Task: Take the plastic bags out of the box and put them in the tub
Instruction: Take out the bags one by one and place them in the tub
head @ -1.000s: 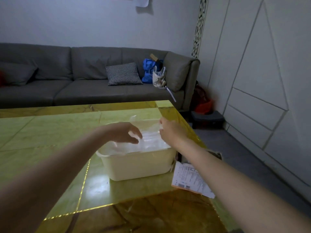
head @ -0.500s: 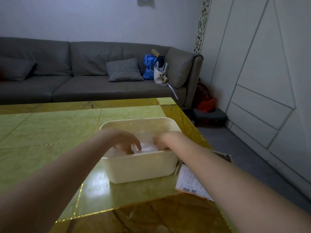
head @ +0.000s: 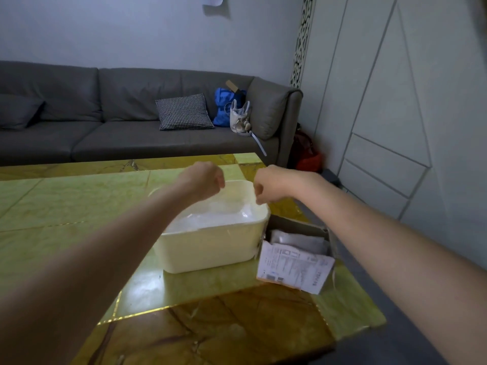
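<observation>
Over the tub (head: 210,246) I see both hands raised above its far rim. The left hand (head: 204,180) is curled into a loose fist and the right hand (head: 268,187) is curled too, fingers tucked down; whether either pinches a bit of clear film I cannot tell, as nothing shows plainly between the fingers. The two hands are apart, with a gap between them over the tub's back wall.

The bags (head: 213,216) lie inside the tub as a pale, glossy heap that reaches close to the rim.

The tub stands on the table (head: 66,206), near its right edge. Just beside the tub's right wall sits the box (head: 300,234), open at the top, with grey packets inside and a printed label (head: 292,267) folded over its near side. The box is very close to the table's right edge.

To the left of the tub I have a wide stretch of bare green tabletop, and more in front of it. Beyond the table's far edge runs a grey sofa (head: 118,122).
</observation>
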